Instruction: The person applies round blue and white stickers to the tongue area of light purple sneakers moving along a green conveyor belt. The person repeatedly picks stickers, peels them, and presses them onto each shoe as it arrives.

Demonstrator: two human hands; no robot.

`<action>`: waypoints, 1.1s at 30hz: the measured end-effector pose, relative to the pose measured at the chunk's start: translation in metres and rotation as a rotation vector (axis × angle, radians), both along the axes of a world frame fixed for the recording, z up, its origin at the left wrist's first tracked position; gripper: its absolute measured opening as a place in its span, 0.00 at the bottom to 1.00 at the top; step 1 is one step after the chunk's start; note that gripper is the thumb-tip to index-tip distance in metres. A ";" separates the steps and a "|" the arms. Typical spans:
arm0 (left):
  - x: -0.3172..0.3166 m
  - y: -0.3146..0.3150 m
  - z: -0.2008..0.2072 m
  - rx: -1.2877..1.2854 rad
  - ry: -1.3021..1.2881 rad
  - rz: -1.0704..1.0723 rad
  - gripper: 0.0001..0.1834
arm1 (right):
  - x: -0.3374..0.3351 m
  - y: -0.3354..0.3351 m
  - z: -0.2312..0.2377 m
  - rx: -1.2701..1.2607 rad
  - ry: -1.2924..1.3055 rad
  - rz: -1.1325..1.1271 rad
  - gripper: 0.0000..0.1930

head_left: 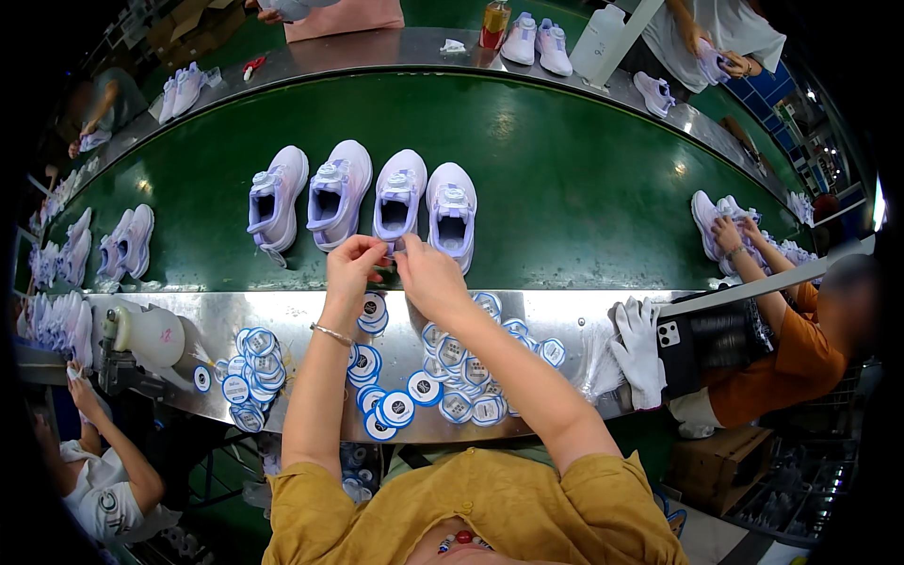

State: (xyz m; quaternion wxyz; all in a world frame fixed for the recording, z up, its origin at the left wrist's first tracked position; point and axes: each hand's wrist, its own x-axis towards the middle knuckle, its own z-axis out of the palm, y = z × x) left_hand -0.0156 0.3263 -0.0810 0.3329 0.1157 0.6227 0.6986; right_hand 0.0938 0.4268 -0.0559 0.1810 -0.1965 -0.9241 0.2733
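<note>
My left hand [356, 267] and my right hand [431, 279] meet at the heel of a white and lilac sneaker [399, 193], the third from the left in a row of several on the green belt. Thumbs and fingertips of both hands are pinched close together there; what they hold, if anything, is too small to make out. To the right stands another sneaker [452, 212], close to my right hand. Left of my hands are a sneaker [339, 193] and one more sneaker [278, 198] with a tag at its heel. Round blue-and-white tags [396, 409] lie below my wrists.
On the metal ledge [603, 311] are more round tags [254, 363], a bundle of clear plastic fasteners [598, 363], a white glove [640, 348], a phone [673, 353] and a white jug [151, 334]. Co-workers handle sneakers at the right [720, 226], left and far side.
</note>
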 end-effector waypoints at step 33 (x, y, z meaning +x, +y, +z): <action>0.000 -0.016 0.022 0.149 0.209 0.065 0.10 | -0.023 0.021 0.031 -1.054 0.286 0.096 0.05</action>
